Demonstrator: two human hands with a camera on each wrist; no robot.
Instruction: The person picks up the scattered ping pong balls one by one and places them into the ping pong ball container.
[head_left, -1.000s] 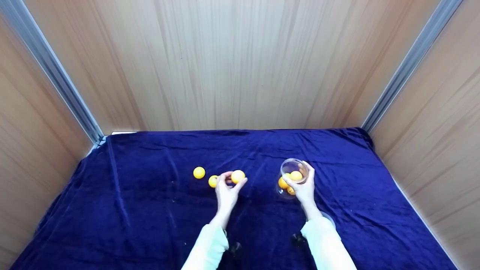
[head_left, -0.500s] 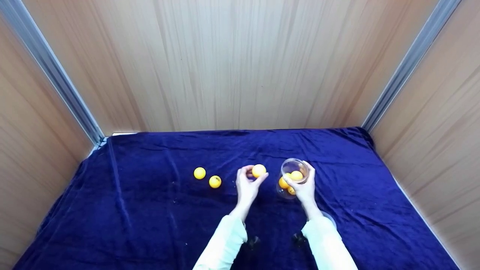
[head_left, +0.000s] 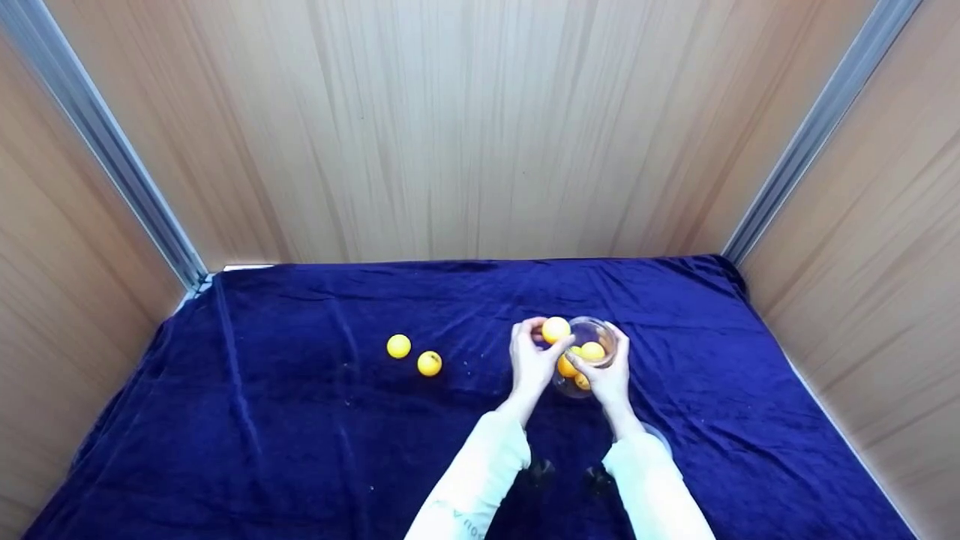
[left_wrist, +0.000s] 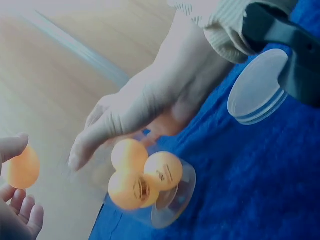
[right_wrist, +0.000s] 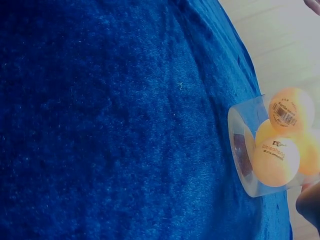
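Note:
My left hand (head_left: 531, 367) pinches an orange table tennis ball (head_left: 556, 330) between thumb and fingers, just left of the mouth of a clear plastic jar. That jar (right_wrist: 239, 150) stands on the cloth with several orange balls (left_wrist: 129, 190) inside, some bearing dark print. Around its upper part my right hand (head_left: 611, 379) is wrapped, thumb toward the near side. In the left wrist view the held ball (left_wrist: 24, 167) appears at the left edge, apart from the jar. Two loose balls lie to the left on the cloth, one (head_left: 398, 346) behind the other (head_left: 429, 364).
A dark blue velvet cloth (head_left: 262, 420) covers the table. Beside the right forearm lies a translucent round lid (left_wrist: 257, 87), mostly hidden by the sleeve in the head view. Wood-patterned panels (head_left: 465, 135) enclose the back and both sides.
My left hand has carried its ball rightward from near the loose balls to beside the jar's mouth. The right hand and the jar have stayed in place.

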